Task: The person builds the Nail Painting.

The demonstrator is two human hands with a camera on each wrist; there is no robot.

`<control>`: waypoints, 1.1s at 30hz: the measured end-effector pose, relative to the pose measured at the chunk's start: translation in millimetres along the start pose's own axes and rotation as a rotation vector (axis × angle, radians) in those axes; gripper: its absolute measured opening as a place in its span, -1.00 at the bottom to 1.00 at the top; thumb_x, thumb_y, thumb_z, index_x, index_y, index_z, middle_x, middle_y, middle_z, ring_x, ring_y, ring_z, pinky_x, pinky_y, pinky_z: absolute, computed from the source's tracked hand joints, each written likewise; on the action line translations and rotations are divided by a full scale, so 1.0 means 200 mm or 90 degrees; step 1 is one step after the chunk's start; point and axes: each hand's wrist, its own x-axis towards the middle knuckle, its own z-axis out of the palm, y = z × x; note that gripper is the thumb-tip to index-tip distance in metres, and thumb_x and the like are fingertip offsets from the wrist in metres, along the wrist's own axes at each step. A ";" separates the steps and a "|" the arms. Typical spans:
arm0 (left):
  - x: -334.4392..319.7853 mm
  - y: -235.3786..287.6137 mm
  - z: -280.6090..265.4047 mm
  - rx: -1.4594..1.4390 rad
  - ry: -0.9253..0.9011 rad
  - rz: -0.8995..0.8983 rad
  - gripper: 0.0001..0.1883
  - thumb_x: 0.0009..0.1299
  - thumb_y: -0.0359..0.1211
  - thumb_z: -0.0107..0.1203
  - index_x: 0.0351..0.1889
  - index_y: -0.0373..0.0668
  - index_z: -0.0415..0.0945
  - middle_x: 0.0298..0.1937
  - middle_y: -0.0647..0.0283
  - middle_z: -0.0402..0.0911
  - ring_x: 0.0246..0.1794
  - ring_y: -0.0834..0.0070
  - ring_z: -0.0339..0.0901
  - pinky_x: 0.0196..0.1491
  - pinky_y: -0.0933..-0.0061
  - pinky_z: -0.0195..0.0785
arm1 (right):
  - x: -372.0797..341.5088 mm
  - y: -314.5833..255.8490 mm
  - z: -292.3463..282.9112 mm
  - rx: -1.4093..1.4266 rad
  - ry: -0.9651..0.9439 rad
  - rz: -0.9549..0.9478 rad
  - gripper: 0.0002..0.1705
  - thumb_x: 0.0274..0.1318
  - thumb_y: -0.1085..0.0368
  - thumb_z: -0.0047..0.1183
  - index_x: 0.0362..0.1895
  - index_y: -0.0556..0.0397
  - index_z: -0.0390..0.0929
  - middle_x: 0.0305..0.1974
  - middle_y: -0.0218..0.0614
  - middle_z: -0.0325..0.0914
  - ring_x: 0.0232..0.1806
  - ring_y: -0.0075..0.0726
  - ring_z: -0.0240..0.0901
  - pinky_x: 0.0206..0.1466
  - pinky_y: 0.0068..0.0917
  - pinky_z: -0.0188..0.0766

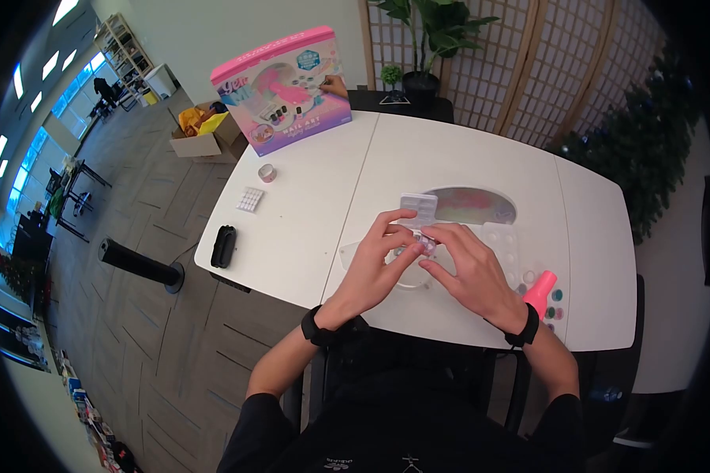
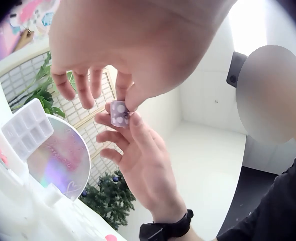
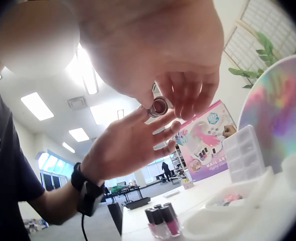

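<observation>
A small purplish, see-through piece with pale round dots (image 2: 119, 113) is held up between both hands; in the right wrist view its round end (image 3: 159, 106) looks dark red. My left hand (image 1: 380, 272) pinches it with thumb and forefinger, the other fingers loosely bent. From the other side my right hand (image 1: 475, 276) grips it with thumb and fingertips. Just beyond the hands stands a raised white compartment lid (image 1: 420, 206). Below them, partly covered, lies a white tray (image 3: 258, 193) with small pink pieces (image 3: 232, 198).
An oval iridescent panel (image 1: 477, 205) is behind the lid. Right: a white palette (image 1: 501, 244), pink bottle-shaped object (image 1: 539, 293), small coloured pots (image 1: 557, 295). Left: a black case (image 1: 223, 246), white grid piece (image 1: 250, 199), tape roll (image 1: 267, 173), nail art box (image 1: 284, 91). Polish bottles (image 3: 163, 221) stand nearby.
</observation>
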 end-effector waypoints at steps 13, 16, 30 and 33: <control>0.06 -0.17 0.03 0.055 0.038 -0.101 -0.75 0.66 -0.30 0.19 0.12 -0.20 0.78 0.43 0.06 0.52 0.16 0.28 0.68 0.17 0.27 0.55 | 0.00 0.22 0.08 -0.011 -0.146 0.147 -0.76 0.43 0.32 0.25 0.08 0.13 0.60 -0.15 -0.08 0.70 -0.13 0.03 0.70 -0.10 -0.15 0.62; 0.04 -0.15 0.01 0.119 0.070 -0.133 -0.74 0.64 -0.31 0.19 0.18 -0.16 0.75 0.42 0.05 0.52 0.21 0.19 0.66 0.22 0.20 0.54 | -0.01 0.26 0.11 -0.042 -0.180 0.156 -0.76 0.43 0.30 0.24 0.06 0.14 0.57 -0.15 -0.08 0.72 -0.08 0.08 0.69 -0.06 -0.09 0.62; 0.00 -0.23 -0.10 0.311 -0.009 -0.091 -0.76 0.61 -0.33 0.21 0.15 -0.13 0.74 0.41 0.03 0.53 0.33 0.02 0.51 0.37 0.10 0.43 | -0.09 0.44 0.31 -0.304 -0.249 -0.021 -0.89 0.23 0.38 0.19 -0.19 0.15 0.66 -0.13 -0.19 0.51 0.01 -0.11 0.56 0.07 -0.18 0.60; 0.01 -0.26 -0.18 0.313 -0.014 -0.111 -0.77 0.62 -0.34 0.19 0.15 -0.13 0.74 0.40 0.04 0.55 0.38 0.03 0.49 0.41 0.10 0.41 | -0.09 0.42 0.30 -0.286 -0.242 -0.029 -0.89 0.18 0.42 0.18 -0.22 0.16 0.67 -0.14 -0.19 0.53 0.00 -0.12 0.57 0.06 -0.20 0.59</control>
